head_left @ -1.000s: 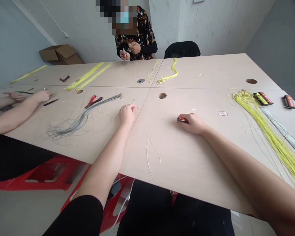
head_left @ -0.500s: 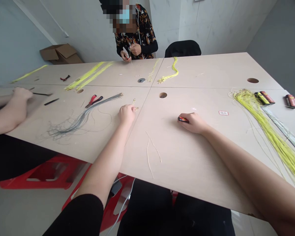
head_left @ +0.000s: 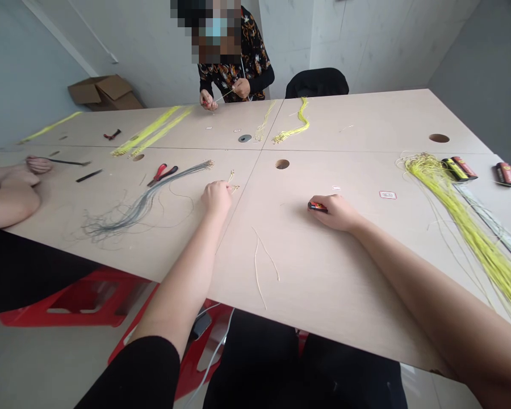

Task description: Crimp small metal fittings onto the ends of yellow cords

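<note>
Two hands: the left hand (head_left: pixel 216 199) and the right hand (head_left: pixel 335 213) are being kept low over the tabletop (head_left: pixel 319 289), well apart.

Left grip: a narrow curl is being held just beside a small cluster of thin gold-yellow wires (head_left: pixel 233 187); whether they are being pinched cannot be told.

Right grip: a narrow closure is being kept around a small red-and-black lighter (head_left: pixel 316 207), whose end is showing past the fingers, though the object's identity is uncertain.

Risks: the loose grey wires (head_left: pixel 140 207) are being left fanned out near the left forearm (head_left: pixel 187 278), so a sweep of that arm could snag and tangle them. The yellow wire bundle (head_left: pixel 464 238) is being left trailing toward the tabletop's edge, where a tug could drag it off.

Containers: one cardboard box (head_left: pixel 106 94) is being left on the floor in the far corner, its flaps open and its contents hidden.

Nearby: a thin strand is being worked by a co-worker's hand (head_left: pixel 241 88) at the far side.
</note>
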### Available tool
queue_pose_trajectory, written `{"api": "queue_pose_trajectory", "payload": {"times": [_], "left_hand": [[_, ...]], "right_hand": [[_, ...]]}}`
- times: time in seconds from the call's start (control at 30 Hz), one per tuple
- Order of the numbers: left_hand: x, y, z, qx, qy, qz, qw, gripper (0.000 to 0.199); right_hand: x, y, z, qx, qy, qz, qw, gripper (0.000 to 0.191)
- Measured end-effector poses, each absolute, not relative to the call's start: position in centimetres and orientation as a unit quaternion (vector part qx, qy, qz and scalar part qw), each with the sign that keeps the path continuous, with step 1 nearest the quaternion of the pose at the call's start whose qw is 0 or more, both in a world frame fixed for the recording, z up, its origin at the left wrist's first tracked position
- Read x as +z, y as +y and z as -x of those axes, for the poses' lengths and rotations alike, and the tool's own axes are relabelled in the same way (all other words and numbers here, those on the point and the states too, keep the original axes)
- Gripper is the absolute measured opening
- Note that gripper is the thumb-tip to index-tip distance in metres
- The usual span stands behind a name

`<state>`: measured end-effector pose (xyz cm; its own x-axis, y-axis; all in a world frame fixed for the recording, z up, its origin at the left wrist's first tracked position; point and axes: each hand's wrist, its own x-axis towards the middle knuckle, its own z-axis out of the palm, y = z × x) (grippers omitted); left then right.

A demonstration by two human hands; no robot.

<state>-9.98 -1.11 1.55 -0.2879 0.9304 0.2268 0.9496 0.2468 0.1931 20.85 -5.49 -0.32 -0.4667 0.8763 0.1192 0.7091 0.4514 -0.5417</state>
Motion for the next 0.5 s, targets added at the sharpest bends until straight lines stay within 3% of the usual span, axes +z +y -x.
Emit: {"api": "queue_pose_trajectory", "payload": {"times": [0.5], "left_hand": [[1.80, -1.28, 9.67, -0.136, -0.781, 0.609, 0.037, 0.023]], "right_hand": [[-0.31, -5.51, -20.85, 0.217, -0.826, 0.481, 0.198, 0.014]]}}
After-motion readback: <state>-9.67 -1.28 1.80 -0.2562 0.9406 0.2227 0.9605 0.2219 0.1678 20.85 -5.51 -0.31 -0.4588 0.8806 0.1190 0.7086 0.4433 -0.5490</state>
